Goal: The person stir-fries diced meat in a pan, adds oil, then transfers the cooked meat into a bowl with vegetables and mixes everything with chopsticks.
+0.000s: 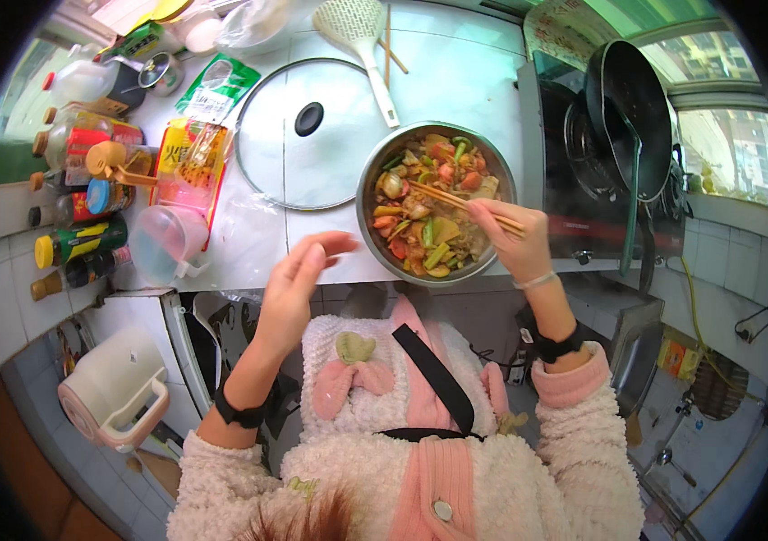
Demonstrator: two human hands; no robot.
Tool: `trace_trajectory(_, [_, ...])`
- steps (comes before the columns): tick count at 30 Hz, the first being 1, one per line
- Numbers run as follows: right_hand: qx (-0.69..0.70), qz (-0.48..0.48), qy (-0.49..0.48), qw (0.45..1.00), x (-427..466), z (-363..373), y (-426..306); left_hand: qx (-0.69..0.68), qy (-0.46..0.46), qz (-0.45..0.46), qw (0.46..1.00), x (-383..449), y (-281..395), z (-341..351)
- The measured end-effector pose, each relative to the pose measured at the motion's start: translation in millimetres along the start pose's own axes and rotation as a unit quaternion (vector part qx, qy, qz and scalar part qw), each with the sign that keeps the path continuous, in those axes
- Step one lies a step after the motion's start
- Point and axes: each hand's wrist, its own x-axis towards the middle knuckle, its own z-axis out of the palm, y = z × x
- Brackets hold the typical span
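My right hand (513,238) grips a pair of wooden chopsticks (443,197), whose tips rest in the food. Below them a round stainless steel bowl (365,230) holds cooked food (417,209) with chunks of carrot, green pieces and yellowish slices. It stands near the front edge of the white tiled counter (316,260). Just left of the bowl, my left hand (304,270) hovers with nothing in it, fingers apart from the thumb and not touching the rim. Behind it, a glass pot lid (329,162) with a black knob lies flat.
A white slotted strainer (363,40) lies behind the bowl beside loose chopsticks (388,61). Bottles (79,240), seasoning packets (187,162) and a plastic measuring jug (171,240) crowd the left. On the right, a black wok (634,122) leans over the gas stove (566,182).
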Motion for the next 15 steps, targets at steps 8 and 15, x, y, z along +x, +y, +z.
trace_trajectory(8, [-0.065,-0.013,0.033,0.997,-19.6,-47.5,13.1,0.077,0.093,-0.045,0.992,40.9,-107.8,-10.1])
trace_trajectory(15, [-0.073,-0.009,0.063,0.995,-20.2,-22.9,43.6,0.055,0.047,-0.058,0.996,53.4,-122.3,-4.3])
